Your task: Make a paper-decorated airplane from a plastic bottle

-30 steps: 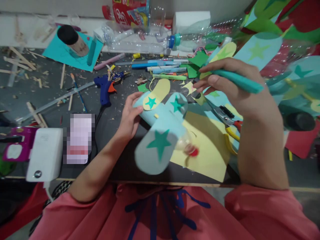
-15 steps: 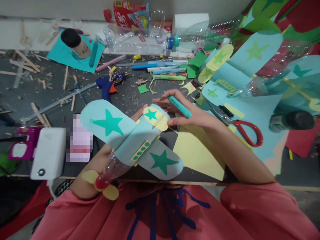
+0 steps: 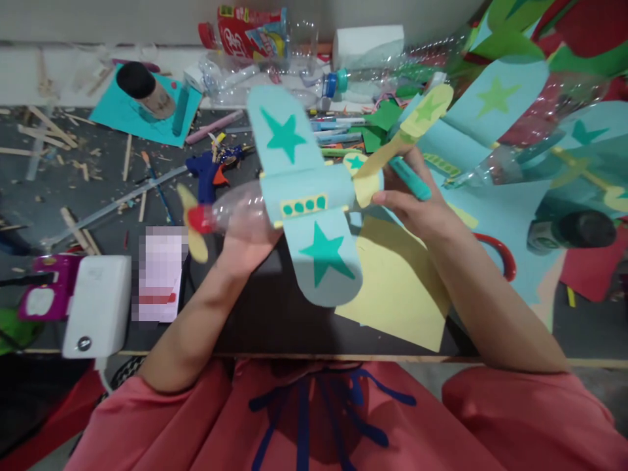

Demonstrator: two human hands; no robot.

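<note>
A toy plane (image 3: pixel 314 190) made from a clear plastic bottle and light blue paper is held up over the table. Its wings carry teal stars, and a yellow propeller sits on the red cap (image 3: pixel 199 219). My left hand (image 3: pixel 250 239) is closed around the underside of the bottle near its neck; the fingers are partly hidden behind it. At the tail, my right hand (image 3: pixel 415 196) pinches the yellow-and-blue end with its thumb in front. A teal marker (image 3: pixel 411 178) is tucked in that same hand. Yellow paper (image 3: pixel 402 281) lies below on the table.
Another blue paper plane (image 3: pixel 490 111) stands at the right, near red-handled scissors (image 3: pixel 503 252) and a black-capped bottle (image 3: pixel 583 232). A blue glue gun (image 3: pixel 203 173), a phone (image 3: pixel 159 275) and a white power bank (image 3: pixel 98 304) lie left. Clear bottles (image 3: pixel 265 82) line the back.
The plane has risen and turned, so its nose now points left and its yellow tail fin shows. My left hand has come into view at the bottle; my right hand has moved right.
</note>
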